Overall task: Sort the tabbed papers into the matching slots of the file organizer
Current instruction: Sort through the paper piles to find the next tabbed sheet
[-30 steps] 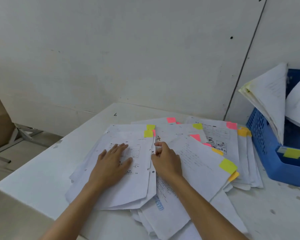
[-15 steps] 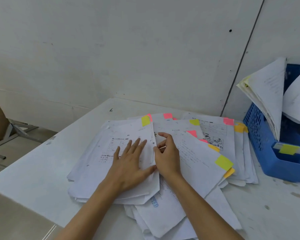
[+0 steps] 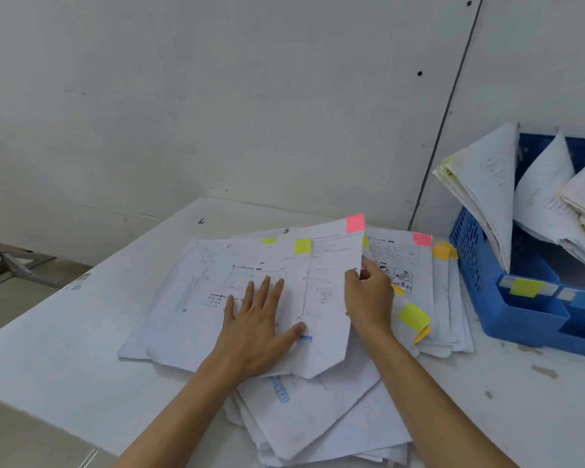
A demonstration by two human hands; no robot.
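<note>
A loose pile of white tabbed papers (image 3: 429, 298) covers the middle of the white table (image 3: 81, 332). My right hand (image 3: 368, 298) pinches the right edge of a sheet with a pink tab (image 3: 331, 282) and holds that edge raised off the pile. My left hand (image 3: 257, 319) lies flat with fingers spread on a sheet with a yellow tab (image 3: 217, 285) to the left. The blue file organizer (image 3: 520, 315) stands at the right, with folded papers in its slots and a yellow label (image 3: 525, 287) on its front divider.
Yellow, pink and orange tabs stick out along the pile's right side. A grey wall rises right behind the table. The table's left edge drops to the floor, where a metal frame (image 3: 14, 265) stands.
My right hand has taken the pink-tabbed sheet by its edge and lifted it. My left hand has slid right on the yellow-tabbed sheet. The camera has moved closer.
</note>
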